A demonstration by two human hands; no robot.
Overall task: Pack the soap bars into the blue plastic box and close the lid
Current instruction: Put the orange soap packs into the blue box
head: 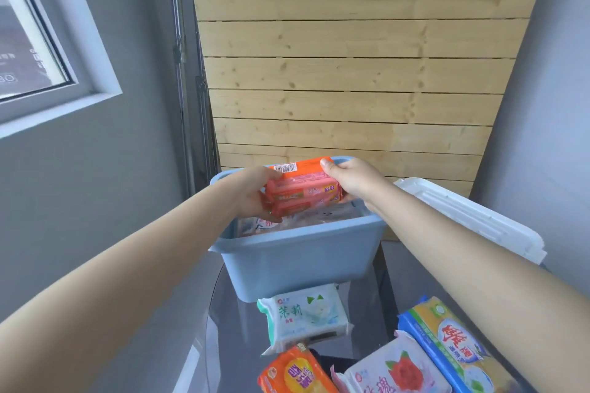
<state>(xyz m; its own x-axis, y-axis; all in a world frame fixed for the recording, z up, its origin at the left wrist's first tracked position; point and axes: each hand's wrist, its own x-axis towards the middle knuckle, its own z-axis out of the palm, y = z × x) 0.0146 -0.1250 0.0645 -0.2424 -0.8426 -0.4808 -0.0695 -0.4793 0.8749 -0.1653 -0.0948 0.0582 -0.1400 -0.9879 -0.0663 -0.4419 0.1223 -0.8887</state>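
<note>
Both hands — left hand [255, 193], right hand [349, 183] — grip the orange soap pack [303, 190] over the blue box [297, 252] — next, lower it in.

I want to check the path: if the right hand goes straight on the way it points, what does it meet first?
The right hand points forward and left, gripping the pink soap pack. Past the pack, it would probably meet the left hand on the other end; depth is unclear.

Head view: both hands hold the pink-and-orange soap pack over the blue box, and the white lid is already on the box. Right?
Not quite. In the head view both hands, left hand and right hand, do hold the pink-and-orange soap pack over the blue box, but the white lid is off, lying to the box's right.
</note>
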